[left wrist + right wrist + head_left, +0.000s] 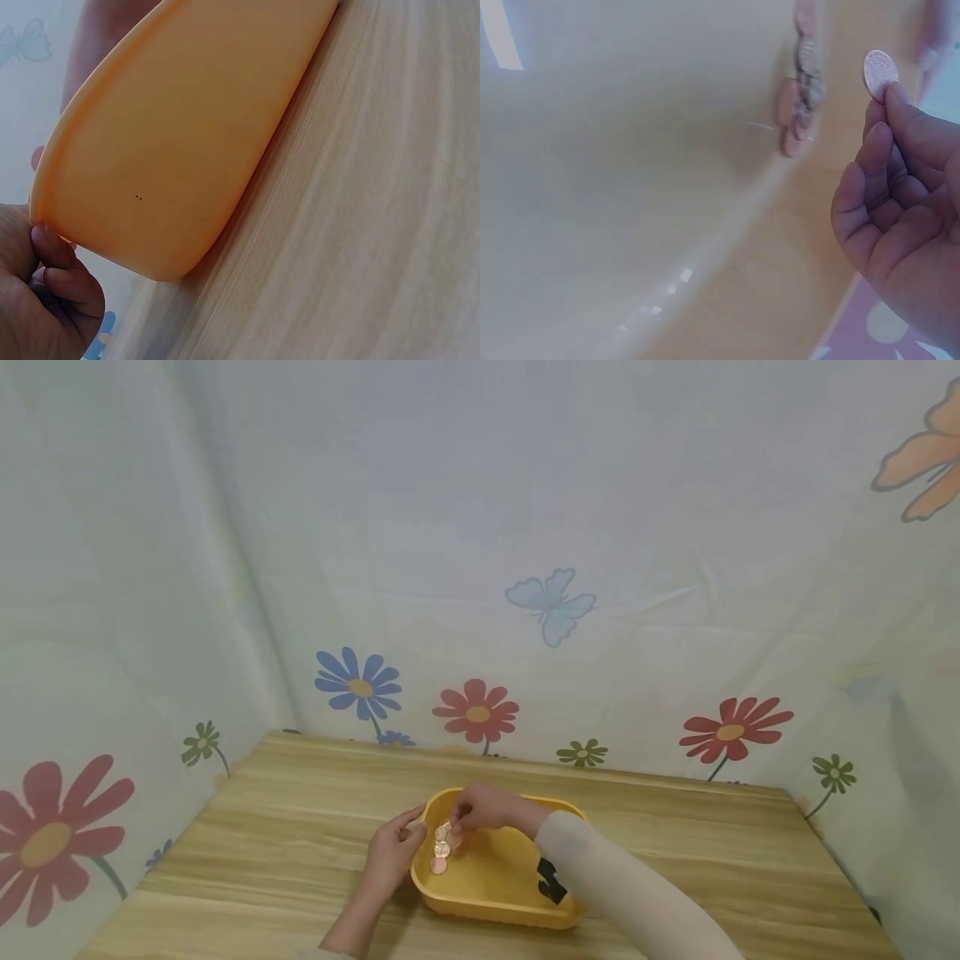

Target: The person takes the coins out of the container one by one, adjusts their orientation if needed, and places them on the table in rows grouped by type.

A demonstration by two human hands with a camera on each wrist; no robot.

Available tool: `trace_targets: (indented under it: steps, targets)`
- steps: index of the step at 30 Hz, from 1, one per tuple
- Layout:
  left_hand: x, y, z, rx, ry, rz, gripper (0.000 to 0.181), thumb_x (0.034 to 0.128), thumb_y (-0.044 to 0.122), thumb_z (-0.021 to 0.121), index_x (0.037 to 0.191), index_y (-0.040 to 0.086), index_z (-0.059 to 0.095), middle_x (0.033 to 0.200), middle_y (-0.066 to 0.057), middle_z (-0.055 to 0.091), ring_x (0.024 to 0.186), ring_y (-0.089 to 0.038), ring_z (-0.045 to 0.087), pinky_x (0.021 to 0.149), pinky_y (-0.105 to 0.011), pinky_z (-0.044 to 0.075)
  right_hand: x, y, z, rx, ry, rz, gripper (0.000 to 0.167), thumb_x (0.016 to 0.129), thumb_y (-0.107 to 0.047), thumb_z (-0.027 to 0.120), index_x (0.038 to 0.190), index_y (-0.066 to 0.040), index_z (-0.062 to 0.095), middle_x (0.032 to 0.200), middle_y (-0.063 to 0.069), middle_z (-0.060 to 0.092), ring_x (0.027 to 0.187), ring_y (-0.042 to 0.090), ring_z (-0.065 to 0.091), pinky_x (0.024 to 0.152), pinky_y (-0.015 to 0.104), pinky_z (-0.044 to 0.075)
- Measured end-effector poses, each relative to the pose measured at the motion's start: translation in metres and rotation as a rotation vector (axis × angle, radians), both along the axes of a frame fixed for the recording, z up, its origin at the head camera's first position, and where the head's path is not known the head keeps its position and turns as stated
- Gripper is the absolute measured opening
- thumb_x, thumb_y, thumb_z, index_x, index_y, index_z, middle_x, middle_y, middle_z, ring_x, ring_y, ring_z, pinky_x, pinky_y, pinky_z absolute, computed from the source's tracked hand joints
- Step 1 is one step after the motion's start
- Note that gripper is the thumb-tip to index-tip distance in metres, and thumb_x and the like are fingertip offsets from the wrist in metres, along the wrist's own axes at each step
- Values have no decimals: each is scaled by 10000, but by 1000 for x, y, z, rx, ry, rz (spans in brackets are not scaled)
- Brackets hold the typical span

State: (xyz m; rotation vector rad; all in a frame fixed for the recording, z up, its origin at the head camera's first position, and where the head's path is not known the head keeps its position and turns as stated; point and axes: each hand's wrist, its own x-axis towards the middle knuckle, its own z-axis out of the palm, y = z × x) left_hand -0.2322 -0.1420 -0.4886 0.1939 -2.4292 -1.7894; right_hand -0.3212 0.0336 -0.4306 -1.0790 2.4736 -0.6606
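Note:
A yellow plastic basin (502, 912) sits on the table, and my left hand (390, 857) grips its left rim. In the left wrist view, fingers are curled at the edge of the basin's wall (165, 157). Over the basin's left part, my right hand (482, 807) pinches a coin (880, 73) between thumb and fingertip. Several copper and silvery coins (441, 850) lie in an overlapping row along the left inside wall. In the right wrist view the row of coins (804, 97) is blurred, just beside the held coin.
Black pieces (551, 883) lie at the basin's right end, partly hidden by the right sleeve (622, 877). The wood-grain table (300, 827) extends on both sides. Behind it hangs a pale curtain (450, 527) printed with flowers and butterflies.

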Motion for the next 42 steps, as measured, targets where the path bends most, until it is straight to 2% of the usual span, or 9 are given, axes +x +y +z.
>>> trace_targets:
  steps: [5,16,22,24,31,36,42]
  targets:
    - [1,0,1,-9,7,2,416,975,85,611,1372,-37,613,620,-36,542,460,-72,396,420,-176,354,0,5,12,-31,-47,5,96,952,-67,696,898,-1,739,801,21,660,680,36,506,623,133,444]
    - [2,0,0,1,-12,12,423,976,91,605,1379,-35,609,687,-117,621,446,-81,411,408,-181,360,0,21,34,-40,28,20,117,962,-87,688,866,-29,725,771,12,675,650,5,503,618,129,468]
    - [1,1,0,6,-18,12,424,979,104,613,1383,-25,610,690,-107,611,452,-82,412,412,-183,370,3,33,44,-52,-7,-15,168,982,-93,660,821,-51,683,796,126,673,656,63,489,615,178,436]
    - [1,1,0,2,-15,13,422,978,105,615,1378,-30,612,703,-122,626,454,-83,421,413,-184,375,5,36,45,-54,-24,-47,172,983,-105,665,824,-41,686,814,166,674,658,81,483,614,185,421]
    - [1,1,1,9,-13,15,423,984,109,613,1383,-33,607,707,-138,637,452,-81,423,414,-182,377,14,54,50,-72,-64,-101,139,969,-121,691,851,-53,712,790,73,673,668,104,519,624,187,453]
    - [2,1,2,14,-23,14,424,983,109,617,1386,-23,608,674,-103,607,453,-81,411,412,-180,368,23,70,53,-88,-96,-117,124,971,-114,686,875,-45,722,796,73,665,676,112,519,631,205,465]
    - [2,1,3,-2,-18,13,422,986,110,610,1385,-27,607,672,-99,603,474,-83,421,424,-177,374,30,90,54,-107,-91,-131,131,969,-101,682,874,-20,720,761,72,639,650,82,489,606,194,446]
